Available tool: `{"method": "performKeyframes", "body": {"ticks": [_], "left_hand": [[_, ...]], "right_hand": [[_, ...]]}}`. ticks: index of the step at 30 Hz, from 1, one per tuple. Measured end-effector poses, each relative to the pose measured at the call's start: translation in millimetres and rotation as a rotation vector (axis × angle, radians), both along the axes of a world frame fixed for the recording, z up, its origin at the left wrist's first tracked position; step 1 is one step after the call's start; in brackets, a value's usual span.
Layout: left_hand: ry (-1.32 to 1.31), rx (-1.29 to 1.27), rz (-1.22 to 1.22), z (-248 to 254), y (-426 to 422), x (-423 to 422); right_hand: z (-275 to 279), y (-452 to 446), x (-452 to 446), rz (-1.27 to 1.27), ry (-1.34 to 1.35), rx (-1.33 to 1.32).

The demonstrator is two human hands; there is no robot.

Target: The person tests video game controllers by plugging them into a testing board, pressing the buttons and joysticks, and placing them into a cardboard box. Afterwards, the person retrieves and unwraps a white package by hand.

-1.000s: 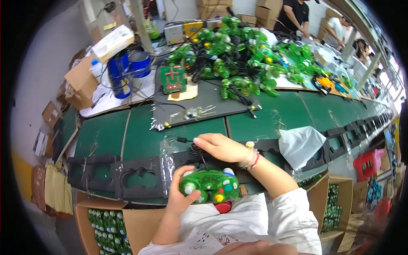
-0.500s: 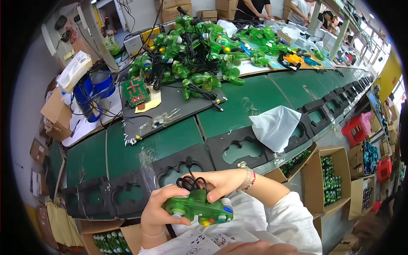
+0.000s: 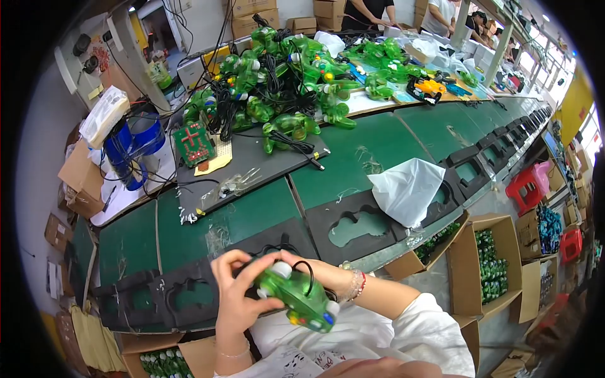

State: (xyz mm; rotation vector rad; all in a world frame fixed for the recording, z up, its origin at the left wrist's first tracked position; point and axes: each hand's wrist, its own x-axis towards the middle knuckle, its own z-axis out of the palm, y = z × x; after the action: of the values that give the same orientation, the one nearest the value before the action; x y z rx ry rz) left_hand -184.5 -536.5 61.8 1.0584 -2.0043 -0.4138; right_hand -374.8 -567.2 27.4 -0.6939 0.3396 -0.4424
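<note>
left hand (image 3: 237,295) clamped on translucent green plastic controller (image 3: 295,297), right hand (image 3: 320,272) behind, grip hidden; we judge handling step underway, next needing thin black cable (image 3: 311,277) clear.

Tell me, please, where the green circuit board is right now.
In the head view, the green circuit board is at upper left, at the left end of the dark grey panel, just left of the heap of green controllers.
</note>
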Motion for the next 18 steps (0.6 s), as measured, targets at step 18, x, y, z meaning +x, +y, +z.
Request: {"method": "performKeyframes", "body": {"ticks": [18], "left_hand": [[0.390, 0.145, 0.377, -5.5, 23.7, -20.4]], "right_hand": [[19.1, 19.4, 58.6, -0.968, 0.246, -0.702]]}}
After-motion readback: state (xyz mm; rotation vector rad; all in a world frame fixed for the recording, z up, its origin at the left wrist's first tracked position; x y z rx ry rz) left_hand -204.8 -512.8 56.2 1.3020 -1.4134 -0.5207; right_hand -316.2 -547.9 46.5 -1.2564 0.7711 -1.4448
